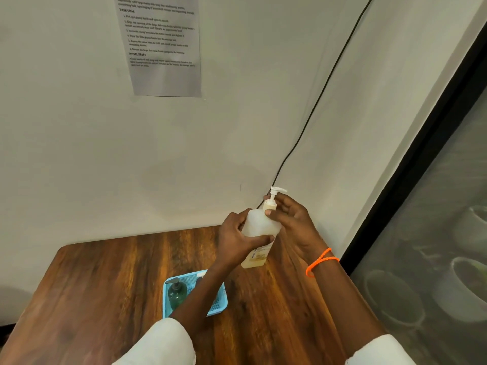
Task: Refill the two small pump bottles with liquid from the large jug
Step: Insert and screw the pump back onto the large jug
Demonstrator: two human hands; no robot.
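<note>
Twisting looked like the step in hand: the left hand [235, 239] gripped the body of the translucent pump bottle [259, 234], held above the far right of the wooden table [105, 280], while the right hand [291, 219] pinched its beige collar [270, 206] under the white pump head [277, 191]. Keeping the body upright and steady and turning only the collar would likely serve best. A little yellowish liquid sat low in the bottle. A dark green pump bottle [177, 293] stood in the blue basket [218, 306], nearer.

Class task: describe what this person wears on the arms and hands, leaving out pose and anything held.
Both forearms are bare, with white sleeves pushed up toward the elbows. The right wrist carries a thin orange band, looped twice. No gloves, rings or watch show on the left hand or right hand.
</note>
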